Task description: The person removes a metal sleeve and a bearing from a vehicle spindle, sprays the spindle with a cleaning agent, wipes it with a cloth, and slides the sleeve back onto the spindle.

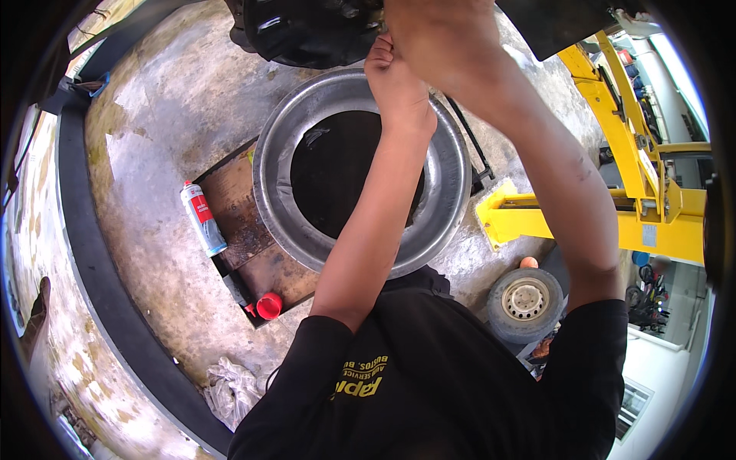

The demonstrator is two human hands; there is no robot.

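Note:
Both my arms reach up to the underside of a machine at the top edge. My left hand (391, 73) is closed, its fingers curled beside a glossy black rounded part (307, 34); whatever they grip is hidden. Crossing close in front of it, my right hand (441, 34) runs up to the picture's top edge, and its fingers are out of sight. Below my hands stands a wide metal basin (268, 165) with very dark liquid (337, 176) inside. My left forearm passes over the basin and hides part of it.
The basin stands over a brown board in a dark frame (230, 184). On it lie a spray can (203, 218) and a red cap (269, 306). Yellow lift arms (583, 226) and a wheel (525, 305) stand right. Crumpled plastic (232, 391) lies lower left.

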